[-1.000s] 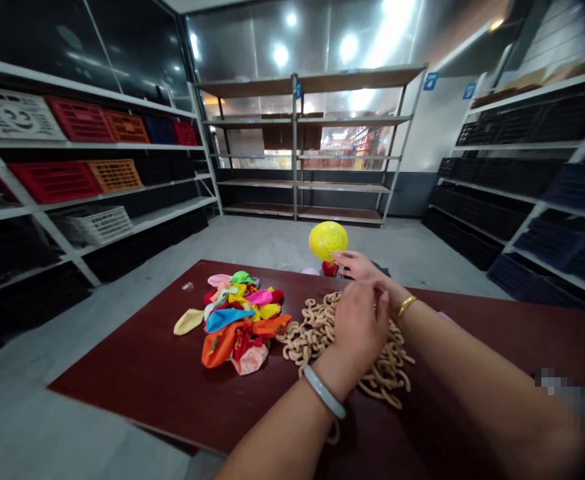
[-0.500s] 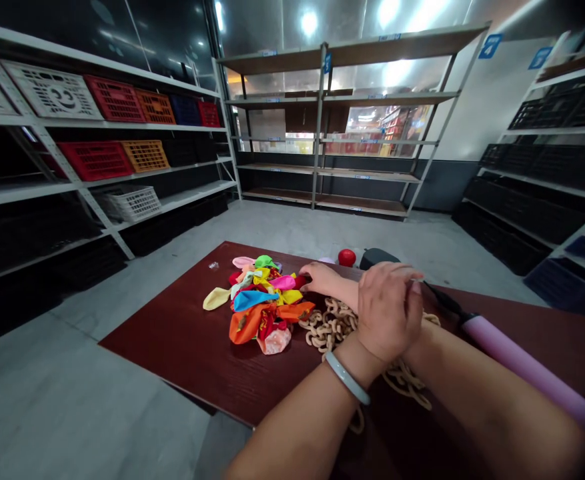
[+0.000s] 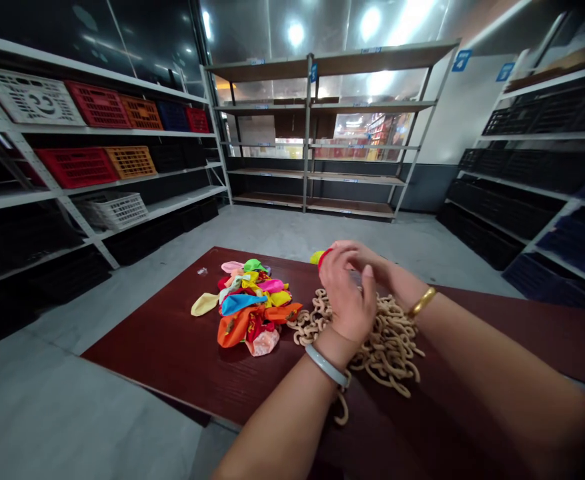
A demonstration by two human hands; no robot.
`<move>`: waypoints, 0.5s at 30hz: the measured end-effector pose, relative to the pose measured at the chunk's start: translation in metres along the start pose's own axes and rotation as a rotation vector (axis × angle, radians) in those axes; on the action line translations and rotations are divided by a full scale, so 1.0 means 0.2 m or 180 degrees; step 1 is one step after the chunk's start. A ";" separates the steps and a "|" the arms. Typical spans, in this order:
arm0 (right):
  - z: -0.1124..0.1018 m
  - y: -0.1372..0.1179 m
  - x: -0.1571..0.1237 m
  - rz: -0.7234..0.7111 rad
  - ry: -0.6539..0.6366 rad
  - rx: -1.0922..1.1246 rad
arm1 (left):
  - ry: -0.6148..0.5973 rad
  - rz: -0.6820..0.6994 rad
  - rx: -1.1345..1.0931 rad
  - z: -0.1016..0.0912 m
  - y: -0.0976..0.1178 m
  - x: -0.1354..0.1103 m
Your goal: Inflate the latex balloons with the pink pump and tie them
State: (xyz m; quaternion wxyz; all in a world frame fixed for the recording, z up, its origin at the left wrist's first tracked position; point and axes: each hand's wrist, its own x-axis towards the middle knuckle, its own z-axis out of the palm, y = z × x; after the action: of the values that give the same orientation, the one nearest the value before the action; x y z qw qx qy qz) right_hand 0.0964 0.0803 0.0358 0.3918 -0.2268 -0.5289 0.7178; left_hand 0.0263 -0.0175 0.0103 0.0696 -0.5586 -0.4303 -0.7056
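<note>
My left hand (image 3: 347,300), with a pale bangle at the wrist, is raised above a heap of tan C-shaped links (image 3: 387,340). Just beyond it, my right hand (image 3: 365,257), with a gold bangle, is curled close against it. Both hands close around a red rounded thing (image 3: 324,258), of which only an edge shows past the fingers. A yellow-green piece (image 3: 316,257) peeks out beside it; whether it is held cannot be told. To the left, a pile of uninflated balloons (image 3: 245,303) in many colours lies on the dark red-brown table (image 3: 157,340).
A small clear scrap (image 3: 202,271) lies near the table's far left corner. Metal shelving (image 3: 305,180) stands at the back. Shelves with coloured plastic crates (image 3: 77,167) line the left side, and dark crates (image 3: 527,207) fill the shelves on the right.
My right hand has drawn back from the balloon pile and met my left hand, which had been crossed over my right forearm. The pink tube-like tool at right is out of sight.
</note>
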 end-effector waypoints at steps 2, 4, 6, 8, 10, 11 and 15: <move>-0.04 -0.06 -0.01 0.0017 -0.0033 -0.0389 | -0.0011 -0.0344 0.0029 0.01 -0.04 0.01; -0.10 -0.10 -0.07 -0.0017 0.0085 -0.0428 | -0.0415 -0.0712 -0.0102 0.04 -0.08 0.00; -0.16 -0.12 -0.17 -0.0055 0.0218 -0.0532 | -0.1003 -0.1103 -0.0339 0.08 -0.11 -0.02; -0.20 -0.13 -0.28 -0.0072 0.0388 -0.0598 | -0.1546 -0.1539 -0.0677 0.11 -0.11 -0.05; -0.24 -0.14 -0.37 -0.0103 0.0530 -0.0622 | -0.1909 -0.1962 -0.1202 0.13 -0.09 -0.07; -0.26 -0.15 -0.41 -0.0131 0.0581 -0.0625 | -0.2065 -0.2185 -0.1516 0.14 -0.08 -0.09; -0.33 -0.18 -0.57 -0.0079 0.0673 -0.0658 | -0.2917 -0.3247 -0.2612 0.12 -0.03 -0.10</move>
State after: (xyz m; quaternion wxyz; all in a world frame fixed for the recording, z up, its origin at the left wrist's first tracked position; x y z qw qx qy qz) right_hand 0.2240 0.0323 0.0362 0.4288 -0.3337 -0.5586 0.6267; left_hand 0.0478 -0.0044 -0.0104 -0.6567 -0.5083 -0.3245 -0.4528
